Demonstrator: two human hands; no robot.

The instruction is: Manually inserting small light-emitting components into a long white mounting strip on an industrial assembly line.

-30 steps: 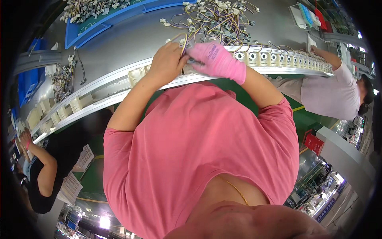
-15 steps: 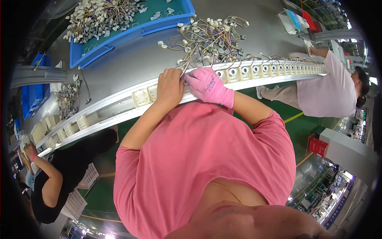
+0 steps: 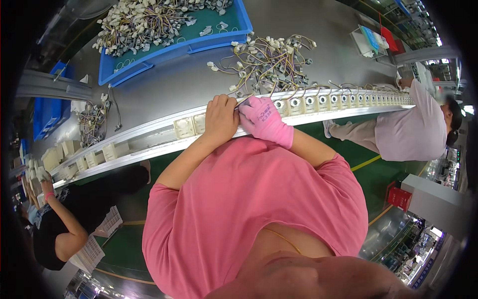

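My bare left hand (image 3: pixel 222 117) is closed over a row of white square plastic housings (image 3: pixel 184 128) set in a long metal rail (image 3: pixel 149 139); its fingertips curl over the far side of one, mostly hiding it. Touching it on the right is my right hand (image 3: pixel 264 119), in a pink glove, thumb and fingers pinched together. A thin wire harness (image 3: pixel 242 101) runs into that pinch, its end hidden between the hands. Further right along the rail, several housings (image 3: pixel 309 101) show round dark-centred openings, with wires at their far edge. A loose pile of wire harnesses (image 3: pixel 271 62) lies just beyond.
A blue tray (image 3: pixel 191 48) heaped with connector wires stands at the far left. More harnesses (image 3: pixel 92 122) lie near a blue bin (image 3: pixel 47 119). One person (image 3: pixel 408 119) works at the rail's right end, another (image 3: pixel 62 224) at its left. A folder rack (image 3: pixel 371 40) stands far right.
The whole view has shifted, so the bench and tray appear slightly lower and further right. Both hands stay together at the same part of the rail, with only slight finger movement.
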